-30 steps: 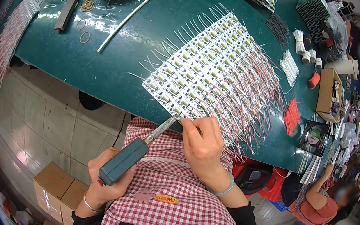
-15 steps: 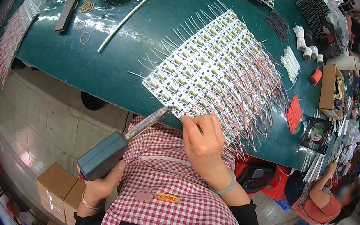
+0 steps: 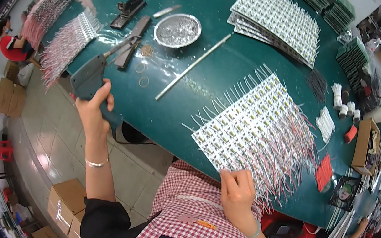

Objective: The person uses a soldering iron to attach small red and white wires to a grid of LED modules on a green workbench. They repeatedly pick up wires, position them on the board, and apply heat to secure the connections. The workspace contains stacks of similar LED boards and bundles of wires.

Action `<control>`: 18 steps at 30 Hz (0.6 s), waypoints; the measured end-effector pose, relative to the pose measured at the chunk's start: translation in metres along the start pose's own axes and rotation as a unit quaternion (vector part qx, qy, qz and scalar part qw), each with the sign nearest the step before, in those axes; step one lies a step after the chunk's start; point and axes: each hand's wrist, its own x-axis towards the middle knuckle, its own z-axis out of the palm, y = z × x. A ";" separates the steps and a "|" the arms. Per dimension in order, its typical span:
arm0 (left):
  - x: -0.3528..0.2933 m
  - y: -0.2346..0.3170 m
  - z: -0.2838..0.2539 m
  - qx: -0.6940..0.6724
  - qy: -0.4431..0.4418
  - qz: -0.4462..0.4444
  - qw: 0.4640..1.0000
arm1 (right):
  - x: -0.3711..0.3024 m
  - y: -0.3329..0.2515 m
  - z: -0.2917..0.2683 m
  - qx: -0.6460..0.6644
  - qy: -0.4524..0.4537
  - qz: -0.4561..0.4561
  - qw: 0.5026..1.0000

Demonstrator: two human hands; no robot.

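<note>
My left hand [image 3: 93, 106] is wrapped round the handle of a dark green soldering gun [image 3: 88, 76]. Its metal barrel points away from me, the tip by a long dark bar [image 3: 134, 39] on the table. A white circuit board panel [image 3: 252, 122], set with rows of small yellowish parts, lies slanted near the table's front edge. White wires stick out along its left side, and red and white wires [image 3: 286, 156] fan out to the right. At the panel's near corner my right hand [image 3: 238, 193] is closed in a pinch; what its fingertips hold is hidden.
Beyond the panel lie a stack of similar panels [image 3: 280, 20], a silver bowl [image 3: 178, 30] of metal scraps and a pale rod [image 3: 192, 68]. Wired panels [image 3: 71, 38] hang over the left edge. Red wires [image 3: 324, 172], a cardboard box [image 3: 366, 147] and a small fan [image 3: 345, 193] stand right.
My left hand has carried the soldering gun from the panel's near corner away to the far left, beside the dark bar. My right hand stays at the panel's corner. The view has shifted.
</note>
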 end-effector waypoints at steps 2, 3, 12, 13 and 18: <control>0.016 0.007 0.008 0.024 -0.001 0.043 0.999 | 0.000 -0.003 -0.009 0.031 -0.013 0.011 0.999; 0.023 0.010 0.015 0.034 -0.006 0.061 0.998 | -0.001 -0.002 -0.014 0.043 -0.019 0.021 0.999; 0.069 -0.027 0.053 0.038 -0.062 -0.030 0.997 | 0.006 0.011 -0.069 0.132 -0.093 0.090 0.983; 0.079 -0.029 0.047 -0.011 -0.039 -0.068 0.997 | 0.008 0.019 -0.075 0.133 -0.079 0.092 0.984; 0.140 -0.067 -0.033 -0.053 -0.087 -0.223 0.969 | 0.046 0.082 -0.120 0.013 0.030 0.129 0.991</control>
